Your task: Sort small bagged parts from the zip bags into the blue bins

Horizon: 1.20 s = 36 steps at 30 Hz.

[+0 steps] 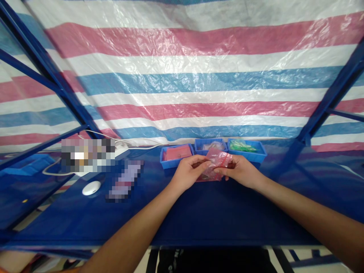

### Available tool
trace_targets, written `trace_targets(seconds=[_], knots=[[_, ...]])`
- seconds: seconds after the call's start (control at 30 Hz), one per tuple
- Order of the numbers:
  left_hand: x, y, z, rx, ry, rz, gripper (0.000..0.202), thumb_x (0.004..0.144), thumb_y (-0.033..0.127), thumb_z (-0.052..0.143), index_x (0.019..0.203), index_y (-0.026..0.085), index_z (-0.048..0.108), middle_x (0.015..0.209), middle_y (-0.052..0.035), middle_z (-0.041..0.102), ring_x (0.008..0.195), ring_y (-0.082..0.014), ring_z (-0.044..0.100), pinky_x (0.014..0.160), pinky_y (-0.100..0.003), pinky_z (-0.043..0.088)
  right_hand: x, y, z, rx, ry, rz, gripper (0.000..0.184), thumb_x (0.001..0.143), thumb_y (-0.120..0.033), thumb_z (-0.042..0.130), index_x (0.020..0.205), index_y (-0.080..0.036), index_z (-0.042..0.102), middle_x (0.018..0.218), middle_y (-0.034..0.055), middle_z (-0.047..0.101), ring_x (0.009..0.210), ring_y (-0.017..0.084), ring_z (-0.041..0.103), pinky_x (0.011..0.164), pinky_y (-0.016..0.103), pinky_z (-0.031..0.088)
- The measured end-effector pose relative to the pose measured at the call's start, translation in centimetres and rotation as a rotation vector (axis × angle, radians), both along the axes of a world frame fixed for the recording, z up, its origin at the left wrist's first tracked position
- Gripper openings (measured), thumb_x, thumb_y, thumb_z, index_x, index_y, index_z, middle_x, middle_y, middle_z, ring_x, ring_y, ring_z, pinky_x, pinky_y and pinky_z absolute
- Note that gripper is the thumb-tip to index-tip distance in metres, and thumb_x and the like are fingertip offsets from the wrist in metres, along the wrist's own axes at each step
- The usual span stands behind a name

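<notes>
Between my two hands is a small pinkish clear plastic bag [214,163], held over the blue table. The fingers of my left hand [190,171] pinch its left side. My right hand [241,170] grips the bag's right side with thumb and fingers. What lies inside the bag is too blurred to name. Just behind my hands stand three blue bins: the left bin [170,163] with flat pink-red pieces [178,152], the middle bin [200,141] with clear bags [214,146], and the right bin [256,154] with green bagged items [241,145].
A white oval object [91,188] lies on the table [233,216] at the left, near a blurred-out flat item [127,180]. White cables [145,147] run along the back. Blue metal posts [331,89] flank a striped plastic sheet [199,81]. Another blue bin [30,165] sits far left.
</notes>
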<state>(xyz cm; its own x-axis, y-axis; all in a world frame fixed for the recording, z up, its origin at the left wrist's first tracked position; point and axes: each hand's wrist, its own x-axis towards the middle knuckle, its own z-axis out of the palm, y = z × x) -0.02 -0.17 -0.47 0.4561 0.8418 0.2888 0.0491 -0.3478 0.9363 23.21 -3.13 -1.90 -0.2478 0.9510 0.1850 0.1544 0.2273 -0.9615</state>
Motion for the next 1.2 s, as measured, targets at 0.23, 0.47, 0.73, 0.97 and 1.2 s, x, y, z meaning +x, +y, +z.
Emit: trace_targets(seconds=[0.23, 0.47, 0.73, 0.97, 1.2], knots=[[-0.1, 0.0, 0.0, -0.086, 0.000, -0.081, 0.039, 0.090, 0.046, 0.076, 0.112, 0.014, 0.080, 0.111, -0.0094, 0.081, 0.096, -0.0233, 0.075, 0.090, -0.031, 0.056, -0.2, 0.3, 0.0, 0.069, 0.136, -0.002, 0.038, 0.086, -0.051, 0.081, 0.113, -0.025, 0.079, 0.097, 0.0030, 0.080, 0.078, 0.021, 0.070, 0.074, 0.035, 0.057], [-0.1, 0.7, -0.3, -0.030, -0.004, 0.024, 0.037, 0.085, 0.044, 0.082, 0.108, 0.015, 0.082, 0.107, -0.0090, 0.081, 0.096, -0.0236, 0.074, 0.089, -0.031, 0.055, 0.3, 0.7, -0.5, 0.077, 0.175, -0.050, 0.033, 0.082, -0.049, 0.085, 0.102, -0.024, 0.078, 0.097, 0.0031, 0.080, 0.083, 0.021, 0.071, 0.081, 0.036, 0.056], [0.0, 0.3, 0.1, -0.087, -0.057, -0.005, 0.039, 0.083, 0.045, 0.083, 0.107, 0.014, 0.082, 0.105, -0.0103, 0.082, 0.090, -0.0235, 0.075, 0.086, -0.034, 0.056, 0.0, 0.2, 0.5, 0.054, 0.199, -0.081, 0.033, 0.078, -0.049, 0.089, 0.090, -0.023, 0.073, 0.089, 0.0015, 0.079, 0.075, 0.019, 0.069, 0.076, 0.034, 0.056], [-0.1, 0.5, -0.1, -0.114, -0.075, 0.020, 0.039, 0.080, 0.044, 0.086, 0.105, 0.015, 0.081, 0.105, -0.0099, 0.082, 0.092, -0.0231, 0.075, 0.089, -0.034, 0.057, 0.2, 0.4, 0.1, 0.050, 0.185, -0.063, 0.033, 0.078, -0.051, 0.088, 0.091, -0.023, 0.078, 0.085, 0.0016, 0.077, 0.074, 0.019, 0.067, 0.078, 0.036, 0.055], [-0.3, 0.5, 0.1, -0.079, 0.000, -0.039, 0.038, 0.086, 0.045, 0.081, 0.110, 0.016, 0.082, 0.111, -0.0095, 0.082, 0.099, -0.0258, 0.076, 0.094, -0.036, 0.057, 0.3, -0.1, 0.5, 0.050, 0.140, -0.019, 0.030, 0.081, -0.051, 0.085, 0.090, -0.022, 0.080, 0.083, 0.0024, 0.076, 0.072, 0.019, 0.065, 0.074, 0.036, 0.054]])
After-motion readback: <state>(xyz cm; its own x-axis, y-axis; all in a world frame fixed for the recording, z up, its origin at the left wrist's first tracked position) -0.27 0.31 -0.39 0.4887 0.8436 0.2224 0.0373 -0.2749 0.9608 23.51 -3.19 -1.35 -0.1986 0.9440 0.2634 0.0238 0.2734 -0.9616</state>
